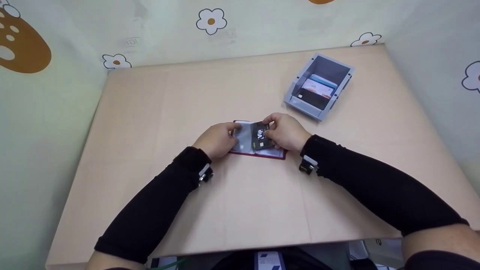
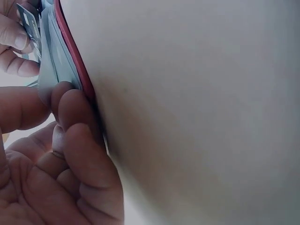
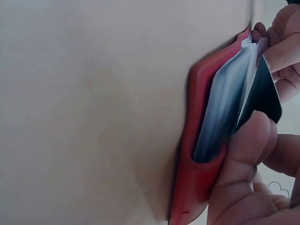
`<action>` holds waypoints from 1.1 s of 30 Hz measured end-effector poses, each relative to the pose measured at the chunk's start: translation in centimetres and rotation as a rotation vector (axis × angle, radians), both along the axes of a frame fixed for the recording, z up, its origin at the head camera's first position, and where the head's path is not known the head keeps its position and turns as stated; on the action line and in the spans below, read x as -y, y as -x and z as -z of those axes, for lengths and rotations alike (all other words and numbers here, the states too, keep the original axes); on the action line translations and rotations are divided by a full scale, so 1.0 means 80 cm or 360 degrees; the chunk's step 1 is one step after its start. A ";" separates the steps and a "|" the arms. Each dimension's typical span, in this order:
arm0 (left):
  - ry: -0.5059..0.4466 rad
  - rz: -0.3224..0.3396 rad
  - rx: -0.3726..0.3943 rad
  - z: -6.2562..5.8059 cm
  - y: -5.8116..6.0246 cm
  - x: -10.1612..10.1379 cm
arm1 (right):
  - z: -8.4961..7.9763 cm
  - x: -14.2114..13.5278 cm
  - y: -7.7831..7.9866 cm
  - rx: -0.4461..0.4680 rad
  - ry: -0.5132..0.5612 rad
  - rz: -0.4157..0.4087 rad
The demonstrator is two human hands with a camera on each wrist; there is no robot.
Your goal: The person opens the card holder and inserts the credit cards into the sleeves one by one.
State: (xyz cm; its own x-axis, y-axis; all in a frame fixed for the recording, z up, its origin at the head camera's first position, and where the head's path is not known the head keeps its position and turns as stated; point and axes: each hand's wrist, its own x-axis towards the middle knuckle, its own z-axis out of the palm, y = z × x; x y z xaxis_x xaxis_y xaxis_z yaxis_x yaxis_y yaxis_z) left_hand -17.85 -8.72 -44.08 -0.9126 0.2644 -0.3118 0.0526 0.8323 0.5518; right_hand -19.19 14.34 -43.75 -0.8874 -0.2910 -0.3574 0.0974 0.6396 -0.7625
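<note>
A red card holder (image 1: 244, 138) lies opened on the table, its clear plastic sleeves spread. At its left side, my left hand (image 1: 216, 140) grips the edge, sleeves and cover between thumb and fingers. My right hand (image 1: 288, 132) pinches a black card (image 1: 258, 144) printed "Vip", with a chip on it, over the right half of the holder. The card sits tilted against the sleeves; whether its edge is inside a pocket I cannot tell. In the right wrist view the card's dark back (image 3: 262, 96) stands out above the sleeves, and the red cover (image 3: 199, 180) shows below.
A grey plastic bin (image 1: 304, 109) stands at the back right of the table (image 1: 168, 97), holding several cards, among them a black card (image 1: 314, 98) with a chip and a pale printed card (image 1: 318, 88). Walls with flower patterns border the table behind and on both sides.
</note>
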 end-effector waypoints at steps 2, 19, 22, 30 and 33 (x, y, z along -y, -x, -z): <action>-0.0001 0.0005 -0.0003 0.000 0.000 0.000 | 0.000 0.001 0.000 -0.0002 0.0002 0.0001; 0.0033 0.0023 -0.0028 0.000 0.000 0.000 | -0.004 0.015 -0.004 -0.0054 -0.0128 -0.0065; 0.0035 0.0016 -0.0025 0.000 0.000 -0.001 | -0.001 0.016 -0.004 -0.0056 -0.0129 -0.0072; 0.0046 0.0008 -0.0016 -0.001 0.000 -0.002 | -0.002 0.023 -0.005 -0.0079 -0.0195 -0.0081; 0.0044 0.0006 -0.0011 -0.001 0.000 -0.002 | -0.003 0.026 -0.006 -0.0082 -0.0182 -0.0092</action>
State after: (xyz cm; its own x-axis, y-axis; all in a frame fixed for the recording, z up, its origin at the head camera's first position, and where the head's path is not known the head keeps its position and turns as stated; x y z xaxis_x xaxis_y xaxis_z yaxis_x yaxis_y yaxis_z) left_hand -17.84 -8.59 -44.01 -0.9139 0.2590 -0.3126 0.0595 0.8471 0.5281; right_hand -18.73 12.25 -43.52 -0.8884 -0.3022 -0.3456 0.0205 0.7260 -0.6874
